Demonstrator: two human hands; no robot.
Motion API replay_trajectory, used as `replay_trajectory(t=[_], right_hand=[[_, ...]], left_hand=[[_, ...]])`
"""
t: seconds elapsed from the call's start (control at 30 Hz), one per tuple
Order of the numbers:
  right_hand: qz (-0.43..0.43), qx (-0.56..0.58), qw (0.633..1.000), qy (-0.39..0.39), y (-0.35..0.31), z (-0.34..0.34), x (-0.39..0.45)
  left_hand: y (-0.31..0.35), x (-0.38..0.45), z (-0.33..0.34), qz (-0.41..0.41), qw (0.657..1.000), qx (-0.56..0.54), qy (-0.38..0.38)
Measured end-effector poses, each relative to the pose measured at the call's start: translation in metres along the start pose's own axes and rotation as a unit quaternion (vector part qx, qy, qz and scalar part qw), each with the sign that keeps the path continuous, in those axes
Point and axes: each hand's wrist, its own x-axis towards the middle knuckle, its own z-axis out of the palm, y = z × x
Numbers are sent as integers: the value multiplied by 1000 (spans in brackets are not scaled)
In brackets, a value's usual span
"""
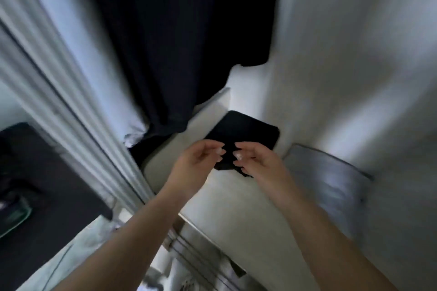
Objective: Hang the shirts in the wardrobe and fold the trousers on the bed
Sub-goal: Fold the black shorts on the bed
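A dark shirt (pixel 177 42) hangs inside the white wardrobe (pixel 343 54), with a white garment (pixel 104 66) hanging at its left. A folded black cloth (pixel 250 129) lies on the wardrobe's white shelf (pixel 212 125) below them. My left hand (pixel 198 160) and my right hand (pixel 257 160) hover side by side over the near edge of that cloth. Their fingers are loosely curled and apart, facing each other. Neither hand visibly grips anything, and motion blur hides whether the right fingertips touch the cloth.
The wardrobe's ribbed door frame (pixel 71 113) runs diagonally on the left. A grey curved object (pixel 331 184) sits at the right of the shelf. At the lower left stands a black surface (pixel 47 196) with a greenish item (pixel 16 215) on it.
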Motion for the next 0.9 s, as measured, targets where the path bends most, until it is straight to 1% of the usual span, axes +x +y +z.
replay_trajectory(t=[0.1, 0.2, 0.33, 0.43, 0.53, 0.63, 0.73, 0.87, 0.9], right_hand=[[-25, -4, 996, -88, -19, 41, -16], [-48, 1, 985, -163, -31, 80, -42], [-72, -6, 959, -275, -41, 134, -86], [-95, -5, 929, -359, -54, 180, -121], [-117, -12, 898, -423, -66, 225, -158], [-141, -33, 856, -496, -75, 273, -207], [-137, -28, 823, -550, -81, 319, -261], [-134, -15, 760, -636, -83, 383, -360], [-131, -11, 741, -658, -81, 397, -392]], left_hand=[[14, -55, -39, 8, 997, -24, 76], [20, -118, -70, 9, 984, -68, 164], [19, -204, -105, -13, 956, -79, 282], [19, -267, -132, -17, 927, -73, 367], [19, -327, -157, -23, 892, -79, 444], [16, -397, -179, -23, 853, -83, 515], [16, -466, -194, -30, 814, -87, 573], [15, -579, -208, -35, 744, -110, 658], [15, -612, -210, -43, 719, -121, 683]])
